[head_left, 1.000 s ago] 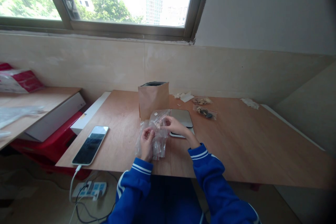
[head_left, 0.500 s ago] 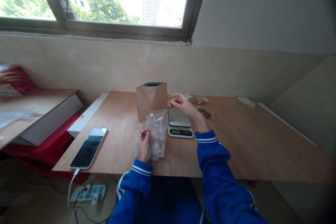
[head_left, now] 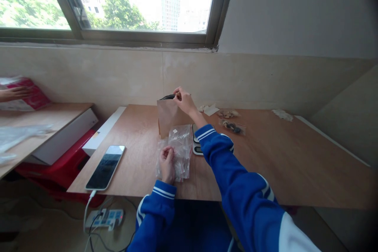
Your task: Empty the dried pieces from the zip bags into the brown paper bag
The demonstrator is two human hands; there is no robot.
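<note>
My right hand (head_left: 185,102) is at the mouth of an upright brown paper bag (head_left: 167,115), its fingers pinched around a small tan piece whose kind I cannot make out. The bag's dark inner lining shows at its open top. My left hand (head_left: 167,164) rests with curled fingers on a stack of clear plastic bags (head_left: 182,145) in front of the paper bag. Whether those fingers grip the plastic is hidden. Just right of the stack, a white kitchen scale (head_left: 197,148) is mostly covered by my right sleeve.
Clear packets of dark pieces (head_left: 233,127) and tan pieces (head_left: 228,113) lie behind the scale, near a white paper scrap (head_left: 211,110). A phone (head_left: 105,168) charges at the left. Another person's hand (head_left: 16,93) touches a pink package (head_left: 38,96) on the neighbouring table.
My right hand has moved up and left from above the scale to the paper bag's mouth. My left hand stays on the plastic bags. The view has shifted slightly.
</note>
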